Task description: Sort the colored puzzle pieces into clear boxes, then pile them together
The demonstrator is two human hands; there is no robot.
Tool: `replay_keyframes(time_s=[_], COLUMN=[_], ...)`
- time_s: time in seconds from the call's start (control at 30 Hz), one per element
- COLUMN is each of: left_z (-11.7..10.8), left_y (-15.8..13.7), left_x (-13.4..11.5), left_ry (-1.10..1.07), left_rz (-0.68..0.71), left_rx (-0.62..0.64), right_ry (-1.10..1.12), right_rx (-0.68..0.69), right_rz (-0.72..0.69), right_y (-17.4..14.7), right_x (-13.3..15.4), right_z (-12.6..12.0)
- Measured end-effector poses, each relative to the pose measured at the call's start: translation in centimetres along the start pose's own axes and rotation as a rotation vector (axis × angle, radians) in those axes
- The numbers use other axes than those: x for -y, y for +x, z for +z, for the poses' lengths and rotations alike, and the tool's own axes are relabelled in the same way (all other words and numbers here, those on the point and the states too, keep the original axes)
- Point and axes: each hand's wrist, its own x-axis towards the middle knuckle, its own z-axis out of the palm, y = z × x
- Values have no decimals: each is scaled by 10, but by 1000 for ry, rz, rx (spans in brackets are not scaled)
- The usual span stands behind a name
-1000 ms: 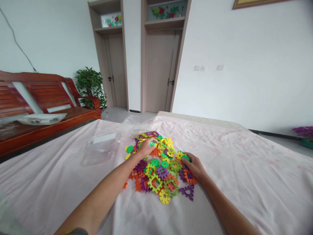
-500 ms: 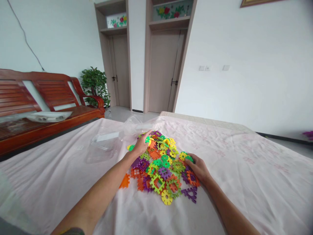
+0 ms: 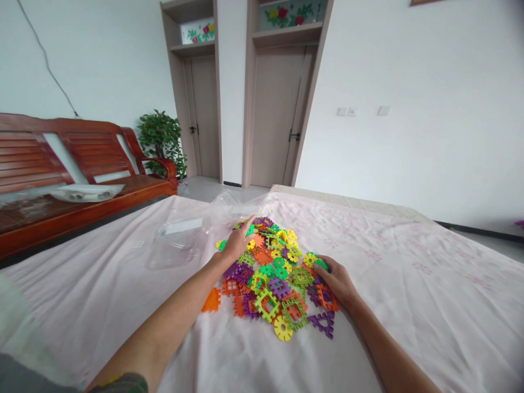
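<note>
A heap of plastic interlocking pieces (image 3: pixel 279 287) lies on the cloth, with slotted discs and notched squares and triangles in green, yellow, orange and purple. Over the far left of the heap is my left hand (image 3: pixel 236 243), index finger stretched out and apart from the thumb. A green slotted disc (image 3: pixel 250 230) shows beside those fingers; whether they grip it is hard to see. At the heap's right edge, my right hand (image 3: pixel 336 279) pinches a green slotted disc (image 3: pixel 321 264). A yellow slotted disc (image 3: pixel 310 259) touches or joins it. A purple triangle piece (image 3: pixel 323 323) lies below that hand.
Clear plastic containers (image 3: pixel 180 237) rest on the pink-white cloth (image 3: pixel 388 305) behind and left of the heap. Further off stand a wooden bench (image 3: pixel 94 158) with plastic-wrapped items, a leafy plant (image 3: pixel 160 139) and two doors (image 3: pixel 273 120).
The view has shifted slightly, so everything sits a little further right. Both hands keep nearly the same places at the heap, and the right still pinches the green disc.
</note>
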Motion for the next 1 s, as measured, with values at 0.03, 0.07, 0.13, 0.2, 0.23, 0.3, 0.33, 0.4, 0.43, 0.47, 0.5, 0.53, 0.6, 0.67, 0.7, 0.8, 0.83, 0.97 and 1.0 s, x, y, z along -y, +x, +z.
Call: replay_keyframes(time_s=[0.03,0.07,0.13,0.2,0.23,0.3,0.33,0.4,0.43,0.47,0.5,0.53,0.6,0.67,0.7,0.8,0.83,0.97,1.0], left_z=[-1,-2,-4,-5,-5,-5,-5,-6,-6,-6,-6,-5,-1,8,13,32,39,58,61], left_y=[0,1,2,3,4,6,6,7,7,7,6,5,3,-2,-4,-8,-8,5,10], left_x=[-1,-1,-3,-4,-4,-1,0,5,7,8,8,6,-1,-12,-19,-37,-41,-50,-52], left_ry=[29,58,116,168,196,261,296,363,390,410,424,431,434,433,438,465,479,552,572], left_rz=[2,13,60,111,134,169,179,183,184,197,224,258,336,390,407,431,422,334,305], left_rx=[-8,-11,-5,6,14,32,42,52,48,40,32,23,12,60,116,304,334,358,365], right_ry=[5,10,16,20,23,34,39,39,35,31,26,24,29,43,50,56,56,74,82], right_rx=[-5,-8,-14,-19,-18,-15,-14,-12,-11,-11,-11,-11,-13,-15,-13,-9,-4,10,10], right_rz=[-1,-1,0,2,2,1,0,-2,-4,-6,-8,-8,-6,-5,-3,2,1,5,12], right_y=[0,0,0,0,0,0,0,-1,-1,-1,-1,0,0,0,0,-1,-1,-1,-1], right_x=[0,-1,-1,-1,-1,-1,-1,-1,-1,-1,-1,-2,-2,-3,-3,-5,-5,-7,-7], right_z=[0,1,1,1,1,1,0,0,0,0,0,1,1,0,0,0,1,1,2])
